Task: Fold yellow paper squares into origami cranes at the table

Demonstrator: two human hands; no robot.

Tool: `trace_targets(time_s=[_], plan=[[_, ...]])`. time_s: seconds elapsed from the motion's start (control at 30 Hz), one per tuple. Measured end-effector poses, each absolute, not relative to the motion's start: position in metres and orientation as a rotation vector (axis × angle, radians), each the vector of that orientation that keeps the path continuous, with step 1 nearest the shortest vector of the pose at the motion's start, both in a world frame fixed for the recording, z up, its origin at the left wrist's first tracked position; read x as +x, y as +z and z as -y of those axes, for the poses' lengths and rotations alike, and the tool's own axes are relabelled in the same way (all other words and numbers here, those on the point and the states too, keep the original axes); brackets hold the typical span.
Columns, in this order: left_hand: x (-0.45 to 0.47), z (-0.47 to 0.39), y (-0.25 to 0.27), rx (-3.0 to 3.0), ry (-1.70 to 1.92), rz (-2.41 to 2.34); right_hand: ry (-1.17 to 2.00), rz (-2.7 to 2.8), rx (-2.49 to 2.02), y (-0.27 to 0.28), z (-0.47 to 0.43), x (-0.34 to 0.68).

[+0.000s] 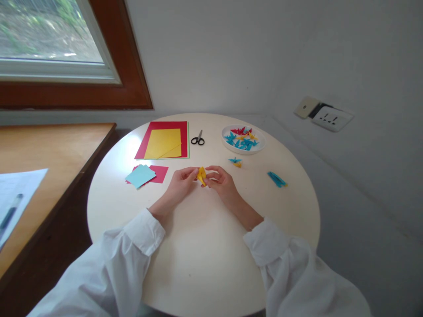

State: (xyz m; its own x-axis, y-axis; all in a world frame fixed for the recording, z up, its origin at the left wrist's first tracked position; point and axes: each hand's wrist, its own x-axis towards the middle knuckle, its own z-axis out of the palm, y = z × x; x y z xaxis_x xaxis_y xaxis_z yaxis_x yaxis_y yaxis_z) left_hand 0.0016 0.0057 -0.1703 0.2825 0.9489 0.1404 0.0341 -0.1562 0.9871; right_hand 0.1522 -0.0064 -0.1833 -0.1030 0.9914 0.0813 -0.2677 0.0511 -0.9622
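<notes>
A small piece of folded yellow paper [202,175] is held between both hands over the middle of the round white table [205,246]. My left hand [183,181] pinches its left side with thumb and fingers. On the other side, my right hand [222,181] grips its lower right edge, thumb in front. A blue and yellow folded paper crane [235,162] rests just beyond my right hand. Farther right lie some narrow folded blue paper pieces [276,179].
A white round dish [261,147] of several paper cranes stands at the back right. Black-handled scissors [198,140] lie beside red and yellow paper sheets [165,140]. Light blue squares [140,176] overlap red ones at left. A wooden desk [76,141] adjoins on the left.
</notes>
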Motion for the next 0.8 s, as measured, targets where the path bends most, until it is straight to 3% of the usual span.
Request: trace_targets(time_s=[0.8], plan=[[0.0061,-0.0051,-0.1738,1.518,1.152,-1.007,1.076,1.130,-0.931,-0.1857,0.0035,0.1511]])
